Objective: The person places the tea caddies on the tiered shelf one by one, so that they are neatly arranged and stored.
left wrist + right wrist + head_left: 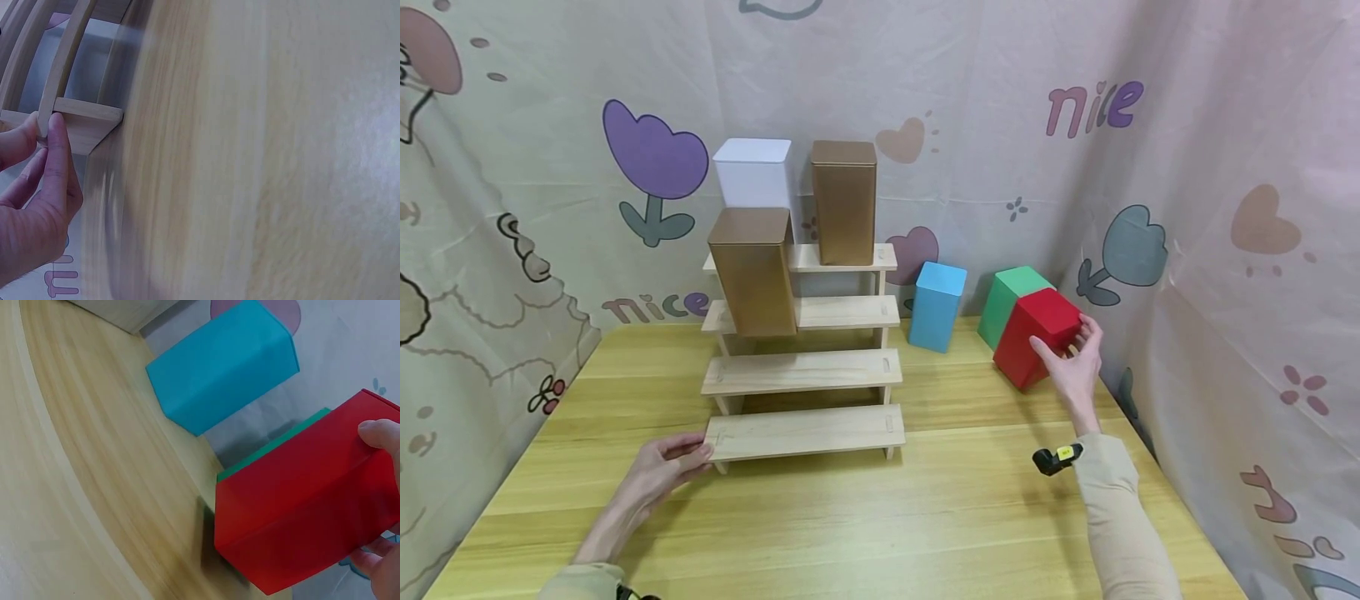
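My right hand (pixel 1077 371) grips a red box (pixel 1037 337) near its top, thumb on one side and fingers on the other. The box leans a little; whether its base touches the table I cannot tell. A green box (pixel 1000 302) is partly hidden behind it, and a blue box (pixel 937 307) stands to the left. Between thumb and fingers, my left hand (pixel 662 468) pinches the left end of the lowest shelf (pixel 808 433) of a wooden stepped rack. In the left wrist view, that hand (pixel 47 194) shows at the shelf corner.
A brown box (pixel 752 271) stands on the rack's second-highest step, and another brown box (pixel 844 204) is on the top step. Behind the first is a white box (pixel 754 171), its lower part hidden. A printed curtain (pixel 970 100) closes off the wooden table (pixel 925 517) behind and at the sides.
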A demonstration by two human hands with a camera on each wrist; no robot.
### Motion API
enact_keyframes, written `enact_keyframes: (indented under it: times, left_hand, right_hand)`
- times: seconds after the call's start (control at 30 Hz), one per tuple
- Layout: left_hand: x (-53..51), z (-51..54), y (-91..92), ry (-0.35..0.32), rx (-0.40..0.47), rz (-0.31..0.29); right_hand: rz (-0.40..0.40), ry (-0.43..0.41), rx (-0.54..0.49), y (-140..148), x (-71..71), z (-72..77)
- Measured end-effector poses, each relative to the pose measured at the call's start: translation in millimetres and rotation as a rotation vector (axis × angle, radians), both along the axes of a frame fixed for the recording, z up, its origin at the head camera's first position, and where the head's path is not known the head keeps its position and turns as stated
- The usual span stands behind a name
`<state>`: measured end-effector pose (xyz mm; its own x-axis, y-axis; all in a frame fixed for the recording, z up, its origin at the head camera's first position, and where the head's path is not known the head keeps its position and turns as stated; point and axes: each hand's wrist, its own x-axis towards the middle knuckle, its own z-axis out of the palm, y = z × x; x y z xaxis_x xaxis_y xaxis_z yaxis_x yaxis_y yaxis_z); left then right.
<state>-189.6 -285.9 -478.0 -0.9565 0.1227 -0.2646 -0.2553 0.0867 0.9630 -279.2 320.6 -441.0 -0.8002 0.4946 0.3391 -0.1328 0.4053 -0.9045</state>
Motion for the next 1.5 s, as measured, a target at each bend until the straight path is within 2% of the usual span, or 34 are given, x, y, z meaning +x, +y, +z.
enact_keyframes:
  times: [0.3, 0.6, 1.2, 1.5]
  left_hand:
    - [0.2, 0.2, -0.7, -0.004, 0.007, 0.000]
    - [0.5, 1.8, -0.2, -0.009, 0.021, 0.003]
    - [-0.6, 0.1, -0.3, -0.007, 0.011, -0.003]
    - [-0.7, -0.5, 0.3, 0.001, 0.013, 0.010]
  right_hand:
    - [0.006, -0.020, 0.023, -6.6, 1.0, 10.3]
    - [-0.006, -0.033, 0.024, -15.1, 5.7, 27.9]
    - [0.184, 0.079, 0.050, -46.9, 17.1, 75.5]
    - [0.309, 0.144, 0.061, -65.4, 15.5, 93.0]
